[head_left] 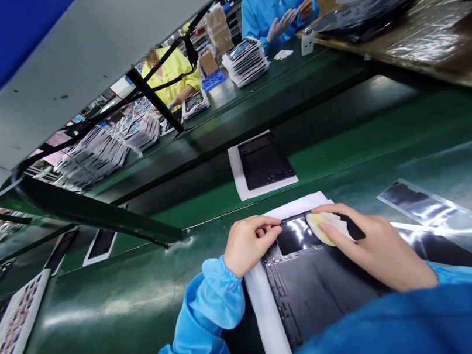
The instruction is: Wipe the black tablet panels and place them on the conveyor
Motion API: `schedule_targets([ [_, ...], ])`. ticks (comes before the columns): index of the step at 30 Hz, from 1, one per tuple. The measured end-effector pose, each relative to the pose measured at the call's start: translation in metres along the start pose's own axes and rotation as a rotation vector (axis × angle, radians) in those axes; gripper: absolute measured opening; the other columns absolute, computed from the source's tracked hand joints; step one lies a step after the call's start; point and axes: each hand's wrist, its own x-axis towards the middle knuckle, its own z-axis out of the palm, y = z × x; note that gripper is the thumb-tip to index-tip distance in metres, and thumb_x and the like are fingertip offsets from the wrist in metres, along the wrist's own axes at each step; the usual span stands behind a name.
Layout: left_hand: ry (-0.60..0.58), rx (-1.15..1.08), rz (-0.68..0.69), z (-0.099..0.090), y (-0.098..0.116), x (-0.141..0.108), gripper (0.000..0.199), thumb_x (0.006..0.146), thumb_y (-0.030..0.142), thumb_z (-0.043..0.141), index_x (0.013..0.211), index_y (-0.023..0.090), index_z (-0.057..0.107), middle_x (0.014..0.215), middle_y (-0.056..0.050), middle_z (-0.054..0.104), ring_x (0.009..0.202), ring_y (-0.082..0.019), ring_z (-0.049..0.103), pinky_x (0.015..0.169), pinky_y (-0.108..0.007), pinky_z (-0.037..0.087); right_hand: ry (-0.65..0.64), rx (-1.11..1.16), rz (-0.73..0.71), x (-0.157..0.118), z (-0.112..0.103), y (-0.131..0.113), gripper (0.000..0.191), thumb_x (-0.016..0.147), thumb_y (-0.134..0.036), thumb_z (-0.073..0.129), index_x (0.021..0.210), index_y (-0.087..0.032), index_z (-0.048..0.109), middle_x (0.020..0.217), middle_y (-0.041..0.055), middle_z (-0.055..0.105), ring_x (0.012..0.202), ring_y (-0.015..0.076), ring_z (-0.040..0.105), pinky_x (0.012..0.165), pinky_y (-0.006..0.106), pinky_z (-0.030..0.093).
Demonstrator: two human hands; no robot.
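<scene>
A black tablet housing [319, 291] lies on a white sheet [266, 320] in front of me, its frame lined with small fittings. Near its top is a shiny dark rectangle [297, 235]. My right hand [379, 244] is closed round a crumpled white and yellowish wiping cloth [336, 227], which rests against that shiny part. At the top left edge of the housing, my left hand [252, 244] has thumb and fingertips pinched together. Whatever lies between those fingertips is too small to tell. My blue sleeve and body hide the lower part of the housing.
Beyond lies another black panel [265, 161] on white paper, on the green conveyor [337, 144]. Clear film strips [445, 213] are to my right. A white board [15, 334] with dark pieces stands left. A slanted metal post [100, 215] crosses left. Two co-workers sit opposite among stacks.
</scene>
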Motion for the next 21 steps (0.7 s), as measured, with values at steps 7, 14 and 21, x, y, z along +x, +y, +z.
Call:
schedule_targets([
  [7,0.021,0.143,0.076,0.000,0.001,-0.003,0.017,0.082,0.027,0.064,0.095,0.022,0.075,0.075,0.002,0.068,0.062,-0.011,0.058,0.065,-0.024,0.048,-0.003,0.001,0.012,0.000,0.002,0.003,0.035,0.080,-0.056,0.047,0.094,-0.029,0.063,0.046,-0.0079,0.057,0.026,0.0127,0.031,0.041,0.030,0.038],
  [14,0.052,0.171,0.107,0.003,0.000,-0.005,0.016,0.083,0.024,0.064,0.095,0.023,0.075,0.077,0.004,0.068,0.061,-0.009,0.058,0.064,-0.021,0.046,0.053,-0.016,-0.085,-0.003,0.008,0.017,0.031,0.084,-0.053,0.050,0.100,-0.031,0.063,0.050,-0.0093,0.059,0.024,0.0094,0.026,0.040,0.027,0.038],
  [21,0.046,0.284,0.138,0.005,0.000,-0.007,0.016,0.085,0.026,0.065,0.098,0.025,0.073,0.078,0.005,0.068,0.063,-0.008,0.059,0.062,-0.020,0.046,0.054,-0.029,-0.103,-0.002,0.007,0.017,0.030,0.086,-0.053,0.049,0.098,-0.030,0.063,0.056,-0.0081,0.063,0.025,0.0095,0.029,0.038,0.026,0.037],
])
